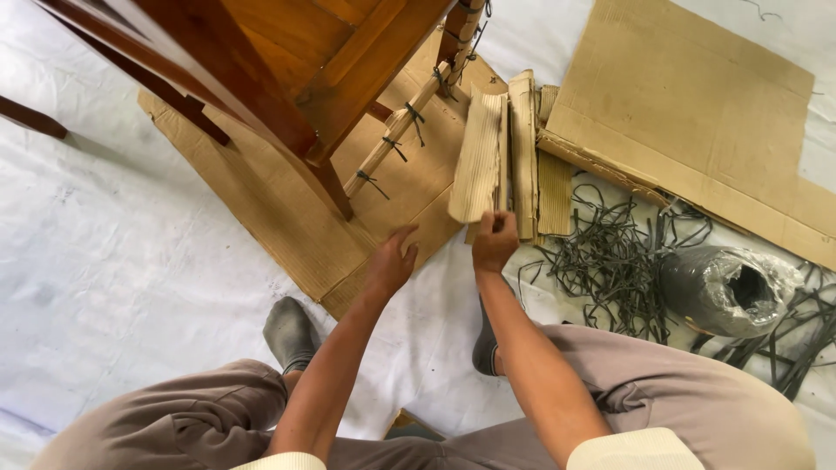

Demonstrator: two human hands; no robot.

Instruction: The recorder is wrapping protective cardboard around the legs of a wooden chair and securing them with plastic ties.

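Observation:
My right hand (pixel 494 241) grips the near end of a folded strip of corrugated cardboard (pixel 478 157) from a small stack lying on the floor. My left hand (pixel 392 258) hovers open, fingers spread, just left of that stack over a flat cardboard sheet (pixel 287 218). A wooden chair (pixel 287 61) stands on the sheet. One of its rungs (pixel 396 135) is wrapped in cardboard and tied with dark straps.
A large flat cardboard sheet (pixel 697 113) lies at the right. A tangle of cut dark straps (pixel 610 261) and a plastic-wrapped roll of strapping (pixel 727 287) sit beside my right leg. White sheeting (pixel 113 261) covers the floor. My grey-socked feet (pixel 290 331) rest near the cardboard edge.

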